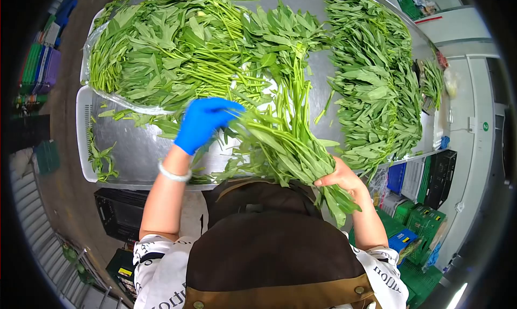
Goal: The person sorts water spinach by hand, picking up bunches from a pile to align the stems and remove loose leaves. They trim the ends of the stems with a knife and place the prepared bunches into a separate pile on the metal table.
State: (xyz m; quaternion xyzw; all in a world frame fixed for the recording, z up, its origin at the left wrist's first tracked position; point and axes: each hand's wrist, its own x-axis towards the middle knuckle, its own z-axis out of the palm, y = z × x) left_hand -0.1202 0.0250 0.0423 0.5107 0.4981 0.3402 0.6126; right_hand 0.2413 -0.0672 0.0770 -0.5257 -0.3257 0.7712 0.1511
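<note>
My right hand (343, 177), bare, grips the leafy end of a bunch of water spinach (291, 150) at the table's near edge. The bunch slants up and left, its stems toward my other hand. My left hand (207, 120), in a blue glove, has its fingers pinched together beside those stem ends. Whatever sits between its fingertips is too small to make out. Beyond the held bunch, more water spinach (288, 34) lies with stems pointing toward me. A large heap of water spinach (177, 45) rests on clear plastic at the left.
Long rows of water spinach (371, 83) cover the right side of the metal table (134, 163). A white tray (83, 120) with loose leaves stands at the left edge. Below the table are a black crate (118, 212) and several green crates (423, 223).
</note>
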